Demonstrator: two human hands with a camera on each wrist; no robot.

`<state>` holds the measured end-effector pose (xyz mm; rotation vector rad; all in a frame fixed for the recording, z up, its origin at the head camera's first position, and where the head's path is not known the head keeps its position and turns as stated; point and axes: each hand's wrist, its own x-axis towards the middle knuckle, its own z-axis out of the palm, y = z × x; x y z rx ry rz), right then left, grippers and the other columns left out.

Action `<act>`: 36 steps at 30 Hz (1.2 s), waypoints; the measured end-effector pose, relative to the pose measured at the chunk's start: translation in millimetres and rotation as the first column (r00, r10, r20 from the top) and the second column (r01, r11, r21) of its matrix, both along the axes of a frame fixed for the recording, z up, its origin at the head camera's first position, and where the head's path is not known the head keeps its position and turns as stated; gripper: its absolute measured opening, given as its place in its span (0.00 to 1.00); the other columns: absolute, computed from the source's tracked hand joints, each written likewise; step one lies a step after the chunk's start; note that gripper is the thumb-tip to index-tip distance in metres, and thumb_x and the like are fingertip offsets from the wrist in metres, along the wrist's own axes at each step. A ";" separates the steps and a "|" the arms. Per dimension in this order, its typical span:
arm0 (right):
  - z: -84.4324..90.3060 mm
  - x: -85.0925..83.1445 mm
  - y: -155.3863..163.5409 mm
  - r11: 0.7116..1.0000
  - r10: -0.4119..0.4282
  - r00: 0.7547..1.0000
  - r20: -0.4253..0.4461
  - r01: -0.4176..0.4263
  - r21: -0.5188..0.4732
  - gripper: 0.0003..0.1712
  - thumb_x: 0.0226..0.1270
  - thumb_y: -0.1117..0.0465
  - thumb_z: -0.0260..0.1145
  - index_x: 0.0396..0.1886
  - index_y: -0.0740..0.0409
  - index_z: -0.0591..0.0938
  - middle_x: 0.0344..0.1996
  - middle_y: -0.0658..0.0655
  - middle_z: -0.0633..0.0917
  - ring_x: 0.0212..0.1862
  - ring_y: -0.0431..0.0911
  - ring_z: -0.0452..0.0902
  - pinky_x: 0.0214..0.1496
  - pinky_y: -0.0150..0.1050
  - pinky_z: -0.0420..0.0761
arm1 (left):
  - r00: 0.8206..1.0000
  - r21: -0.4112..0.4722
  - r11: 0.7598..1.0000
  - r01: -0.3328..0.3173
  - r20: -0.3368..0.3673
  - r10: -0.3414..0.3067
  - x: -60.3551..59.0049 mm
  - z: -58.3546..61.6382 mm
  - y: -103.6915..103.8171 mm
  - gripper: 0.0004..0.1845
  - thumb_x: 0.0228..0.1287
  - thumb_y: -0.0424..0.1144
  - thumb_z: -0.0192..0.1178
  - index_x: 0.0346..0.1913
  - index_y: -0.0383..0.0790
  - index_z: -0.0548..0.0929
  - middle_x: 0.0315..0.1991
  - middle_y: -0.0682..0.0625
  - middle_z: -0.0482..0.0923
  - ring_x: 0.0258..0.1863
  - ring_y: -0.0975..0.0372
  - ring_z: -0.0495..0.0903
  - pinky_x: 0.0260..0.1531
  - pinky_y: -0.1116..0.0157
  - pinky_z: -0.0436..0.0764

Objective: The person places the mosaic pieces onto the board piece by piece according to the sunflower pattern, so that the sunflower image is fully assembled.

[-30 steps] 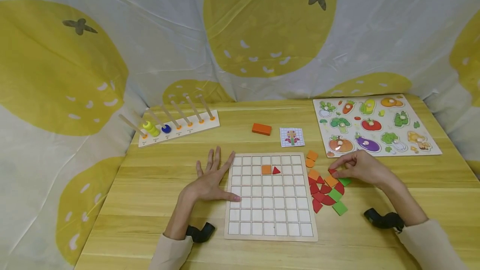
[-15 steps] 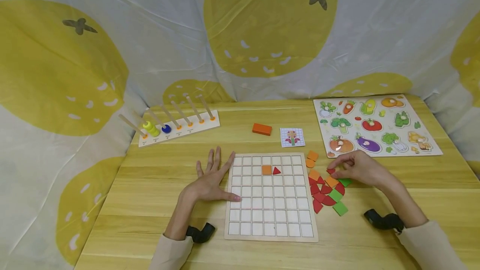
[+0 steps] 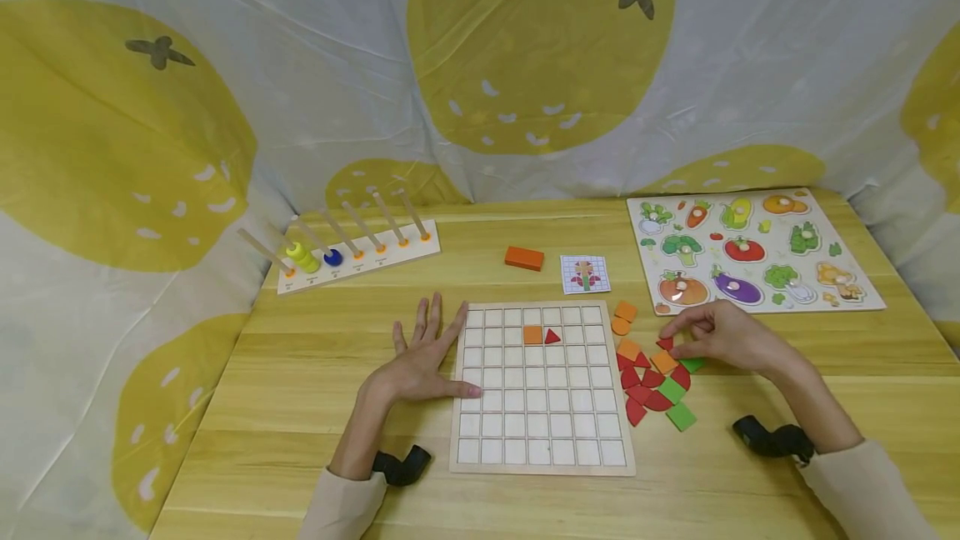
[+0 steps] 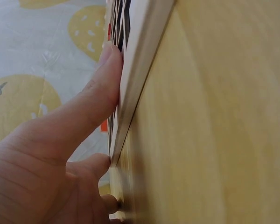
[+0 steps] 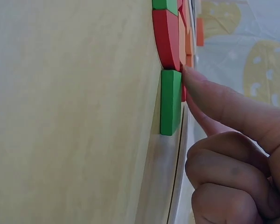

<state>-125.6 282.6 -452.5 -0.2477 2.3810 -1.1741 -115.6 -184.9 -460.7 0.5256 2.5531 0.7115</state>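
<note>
A pale wooden grid board lies on the table, with an orange square tile and a red triangle tile in neighbouring cells of its second row. Along the board's left side my left hand is spread, its thumb on the board and index fingertip at the far left corner. My right hand pinches another red triangle tile between thumb and index finger, other fingers curled. Below it lies a pile of red, orange and green tiles; a green tile is just beside the thumb in the right wrist view.
A pattern card and an orange block lie beyond the board. A peg stand with yellow-green and blue beads is at the back left, and a vegetable puzzle board at the back right. A patterned cloth hangs behind the table.
The grid board has slid slightly away from the person, its tiles moving with it. My right hand has shifted slightly right with the red triangle tile. The left hand stays nearly still.
</note>
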 end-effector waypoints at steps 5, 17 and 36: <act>0.3 1.1 2.2 1.000 -0.008 1.000 -0.003 0.008 0.012 0.18 0.60 0.61 0.78 0.49 0.61 0.90 0.17 0.45 0.62 0.21 0.38 0.56 0.23 0.34 0.57 | 1.000 -0.016 1.000 -0.016 0.010 0.016 -0.1 2.8 2.1 0.70 0.51 0.71 0.73 0.85 0.56 0.37 0.82 0.37 0.14 0.81 0.42 0.15 0.68 0.26 0.19; 1.6 2.6 -6.1 0.999 -0.040 0.999 -0.021 0.041 0.028 0.17 0.61 0.61 0.78 0.49 0.61 0.89 0.17 0.46 0.61 0.22 0.39 0.55 0.23 0.36 0.57 | 0.999 -0.012 1.000 -0.020 -0.034 0.020 -5.1 -21.9 -4.6 0.73 0.43 0.81 0.68 0.84 0.64 0.33 0.82 0.40 0.13 0.81 0.45 0.14 0.68 0.27 0.18; 1.3 5.4 -16.8 0.994 -0.053 0.984 -0.172 0.069 0.089 0.13 0.58 0.61 0.80 0.41 0.60 0.89 0.16 0.46 0.62 0.21 0.38 0.56 0.23 0.37 0.58 | 1.000 -0.035 0.999 -0.019 0.001 0.019 -6.2 -16.5 -3.8 0.73 0.45 0.78 0.70 0.85 0.60 0.34 0.82 0.41 0.11 0.81 0.46 0.12 0.69 0.28 0.16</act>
